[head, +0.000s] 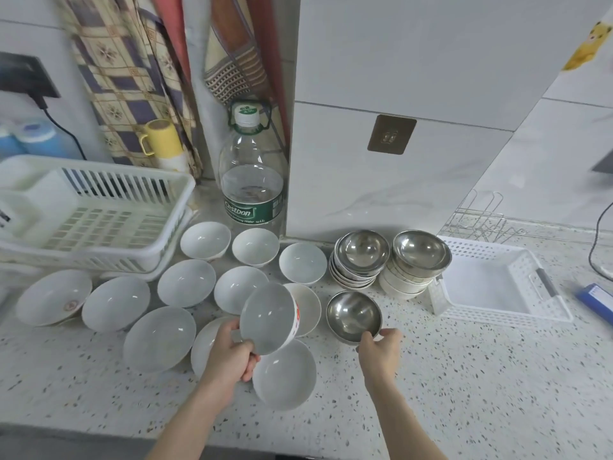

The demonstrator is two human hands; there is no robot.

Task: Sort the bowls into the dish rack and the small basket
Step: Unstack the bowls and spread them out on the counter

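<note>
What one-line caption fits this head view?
Left hand lifts a white bowl; right hand grips a steel bowl.

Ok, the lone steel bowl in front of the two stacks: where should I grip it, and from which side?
Grip the near rim of the steel bowl, coming from the front. It sits upright and open, apart from the stacks behind, so that edge is free. The right hand already has its fingers at that rim; thumb inside, fingers under the curved wall should likely hold.
</note>
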